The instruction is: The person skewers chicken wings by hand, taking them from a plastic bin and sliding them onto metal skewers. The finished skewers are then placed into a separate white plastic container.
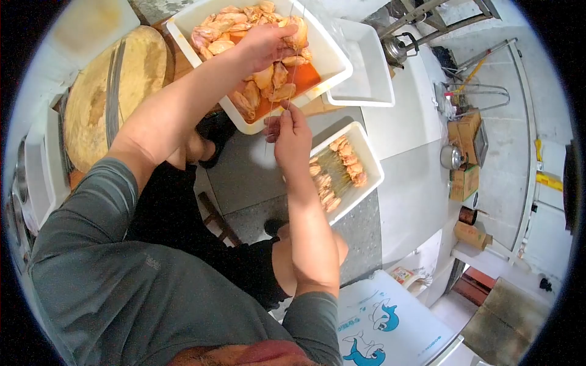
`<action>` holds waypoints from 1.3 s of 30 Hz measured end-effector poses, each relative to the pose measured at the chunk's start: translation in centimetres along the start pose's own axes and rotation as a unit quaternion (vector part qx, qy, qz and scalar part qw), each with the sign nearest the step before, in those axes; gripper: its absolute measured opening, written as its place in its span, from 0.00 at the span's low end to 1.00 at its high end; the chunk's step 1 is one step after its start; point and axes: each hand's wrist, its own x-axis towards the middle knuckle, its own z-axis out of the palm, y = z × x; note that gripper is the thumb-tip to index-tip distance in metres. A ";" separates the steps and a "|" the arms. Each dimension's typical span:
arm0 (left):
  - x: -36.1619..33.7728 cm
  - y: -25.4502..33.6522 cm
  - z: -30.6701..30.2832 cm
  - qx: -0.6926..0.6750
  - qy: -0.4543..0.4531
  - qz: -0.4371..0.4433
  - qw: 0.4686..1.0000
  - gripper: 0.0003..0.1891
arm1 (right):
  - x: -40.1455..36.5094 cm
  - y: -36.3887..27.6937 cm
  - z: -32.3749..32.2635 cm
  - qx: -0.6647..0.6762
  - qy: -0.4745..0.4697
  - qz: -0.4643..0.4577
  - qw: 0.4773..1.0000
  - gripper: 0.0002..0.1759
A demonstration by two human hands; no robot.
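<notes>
Between the fingers of my left hand (pixel 265 47) is a raw chicken wing (pixel 297 36), held over a deep white tub (pixel 337 70). Two thin skewers (pixel 293 74) run through or right beside this wing and slant down toward me. My right hand (pixel 290 134) pinches the skewers near their lower end, just off the tub's near edge. Inside the tub, a pile of marinated wings (pixel 220 27) lies in reddish-orange liquid. To the right of my right forearm, a smaller white tray (pixel 373 174) holds skewered wings (pixel 351 161) in two rows.
An empty-looking white tub (pixel 366 91) adjoins the wing tub on the right. At left stands a round wooden chopping block (pixel 137 73). Kettles (pixel 452 157) and cardboard boxes (pixel 465 183) line the right wall. A white lid with blue dolphins (pixel 397 323) is at lower right.
</notes>
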 end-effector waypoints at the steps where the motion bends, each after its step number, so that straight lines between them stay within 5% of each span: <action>1: 0.1 -0.1 0.0 0.003 0.001 -0.003 1.000 0.15 | 0.0 -0.4 -0.2 0.041 -0.018 0.034 0.998 0.17; 5: 0.0 0.4 0.1 0.029 0.008 -0.017 0.999 0.15 | 0.5 0.5 -0.5 0.126 -0.014 0.063 0.990 0.17; 9: 0.3 1.0 -1.1 0.192 0.071 -0.088 0.975 0.17 | 0.9 2.6 -0.3 -0.124 0.069 -0.093 0.985 0.18; 11: 0.3 1.5 -1.7 0.226 0.022 -0.055 0.972 0.21 | 0.7 2.6 -0.1 -0.203 0.091 -0.197 0.955 0.18; 15: 1.6 1.5 -3.9 0.227 0.071 -0.009 0.971 0.17 | 0.2 3.1 0.3 -0.023 0.032 -0.046 0.998 0.15; 18: 2.7 1.9 -7.8 0.506 0.094 0.065 0.855 0.25 | -0.6 2.7 0.1 0.049 0.049 -0.026 0.997 0.13; 21: 1.6 3.0 -7.8 0.718 0.070 0.039 0.692 0.26 | -2.3 2.6 -1.4 0.098 0.090 -0.015 0.991 0.12; 23: 1.9 2.5 -9.2 0.724 0.060 0.032 0.686 0.26 | -4.1 2.6 -3.3 0.177 0.123 0.015 0.976 0.12; 29: 3.4 2.0 -10.5 0.724 0.035 0.038 0.688 0.22 | -6.5 14.3 -14.9 -0.170 0.341 0.015 0.925 0.14; 31: 4.3 1.6 -10.9 0.726 0.021 0.042 0.686 0.22 | -8.5 10.9 -15.8 -0.280 0.357 0.055 0.889 0.15; 35: 5.3 1.6 -11.9 0.727 0.004 0.050 0.685 0.22 | -8.6 20.5 -23.8 -0.427 0.356 0.132 0.820 0.16; 39: 6.1 1.5 -13.3 0.725 -0.003 0.059 0.686 0.22 | -8.7 21.8 -26.2 -0.460 0.362 0.188 0.789 0.16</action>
